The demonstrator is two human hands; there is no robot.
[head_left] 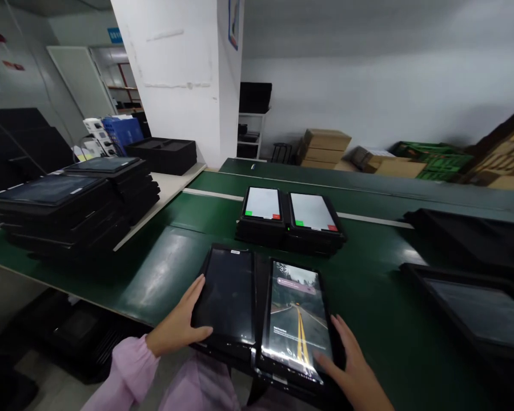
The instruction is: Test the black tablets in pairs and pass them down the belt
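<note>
Lit tablet (pixel 297 319) screen: "3:2…", rest illegible.

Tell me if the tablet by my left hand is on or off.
Cannot tell for certain: the tablet by your left hand shows only a dark screen.

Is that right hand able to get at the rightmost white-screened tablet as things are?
Probably yes: the right hand is at the tablet showing a road, and past that, bare green table seems to leave the way to the white-screened tablet free.
</note>
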